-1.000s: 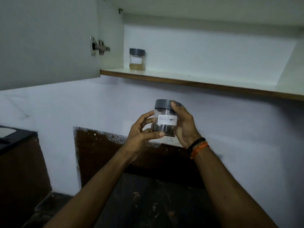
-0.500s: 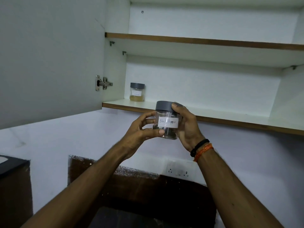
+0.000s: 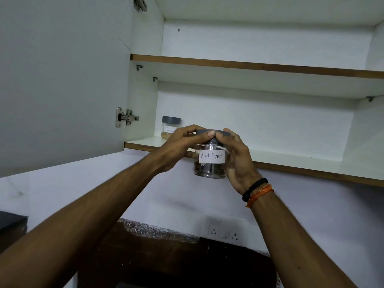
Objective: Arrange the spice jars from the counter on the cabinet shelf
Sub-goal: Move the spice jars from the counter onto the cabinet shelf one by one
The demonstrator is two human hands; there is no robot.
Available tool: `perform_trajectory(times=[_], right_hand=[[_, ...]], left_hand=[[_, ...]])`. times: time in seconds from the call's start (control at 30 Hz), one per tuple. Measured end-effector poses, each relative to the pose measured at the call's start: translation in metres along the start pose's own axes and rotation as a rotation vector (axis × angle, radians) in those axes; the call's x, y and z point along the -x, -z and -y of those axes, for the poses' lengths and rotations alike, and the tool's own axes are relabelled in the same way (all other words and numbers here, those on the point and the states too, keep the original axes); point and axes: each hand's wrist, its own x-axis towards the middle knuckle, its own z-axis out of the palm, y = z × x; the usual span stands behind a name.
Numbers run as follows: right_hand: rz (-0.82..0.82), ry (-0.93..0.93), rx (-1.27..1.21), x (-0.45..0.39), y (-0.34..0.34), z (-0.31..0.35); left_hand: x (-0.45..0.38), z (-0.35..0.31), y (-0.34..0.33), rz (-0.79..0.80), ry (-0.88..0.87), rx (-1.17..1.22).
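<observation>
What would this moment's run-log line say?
stage: carrying to shelf | held: Black Pepper jar | left hand: grips lid | right hand: grips jar side | lower shelf: one jar at left end

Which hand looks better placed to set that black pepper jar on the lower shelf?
Probably the right hand: it wraps the black pepper jar along its side. The left hand only grips the lid from above, near the jar already on the lower shelf.

Both forearms are bare, with no sleeves in view. The right wrist carries two bands side by side: a black band (image 3: 255, 189) and an orange one (image 3: 260, 194) that looks like twisted thread, though its detail is blurred.
</observation>
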Motion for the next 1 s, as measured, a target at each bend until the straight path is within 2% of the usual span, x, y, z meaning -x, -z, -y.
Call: perform_trajectory(times=[0.13,0.23,0.43,0.57,0.7,0.8,0.87,1.0], right_hand=[[-0.008,0.036,-0.002,-0.01,0.002,0.006],[-0.083,0.092,0.085,-0.02,0.005,0.01],[-0.368,0.163,0.569,-0.052,0.026,0.002],[-0.357,0.277,1.041,-0.072,0.042,-0.019],[-0.312,0.294,1.381,-0.087,0.053,-0.04],[-0.414,0.343,1.647,-0.094,0.055,-0.054],[-0.507,0.379,1.716,-0.093,0.05,-0.06],[-0.63,0.529,1.683,-0.095,0.048,-0.07]], left_hand=[[-0.017,-0.005,0.003,-0.024,-0.032,0.009],[-0.031,-0.008,0.008,-0.051,-0.078,0.014],[-0.057,-0.004,0.03,-0.092,-0.091,-0.011],[-0.073,0.007,0.043,-0.101,-0.056,-0.023],[-0.09,0.022,0.053,-0.11,-0.024,-0.045],[-0.105,0.034,0.062,-0.121,-0.01,-0.066],[-0.116,0.042,0.068,-0.129,0.001,-0.087],[-0.135,0.059,0.078,-0.121,0.024,-0.113]])
